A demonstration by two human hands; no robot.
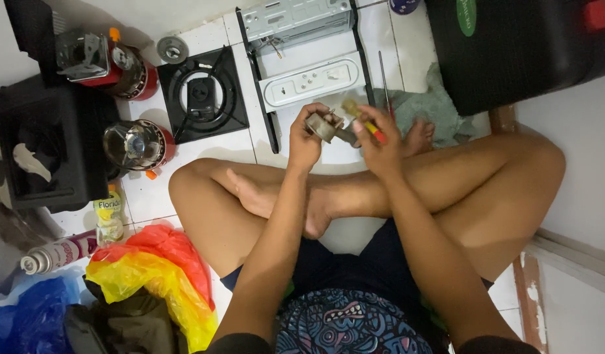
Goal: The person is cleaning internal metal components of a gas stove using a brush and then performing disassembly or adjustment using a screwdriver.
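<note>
I sit cross-legged on a white tiled floor. My left hand (pixel 305 137) grips a small round grey metal part (pixel 325 126) held above my crossed feet. My right hand (pixel 379 141) holds a screwdriver with a yellow and red handle (pixel 364 121), its tip against the metal part. Both hands meet over my shins, in front of a dismantled white metal stove casing (pixel 309 78).
A black burner plate (pixel 202 94) lies on the left, two red portable gas burners (pixel 122 65) (pixel 140 145) beside it. A black case (pixel 43 147), spray can (pixel 53 254), small bottle (pixel 109 216), coloured plastic bags (pixel 155 269), grey rag (pixel 423 108), black box (pixel 518 49).
</note>
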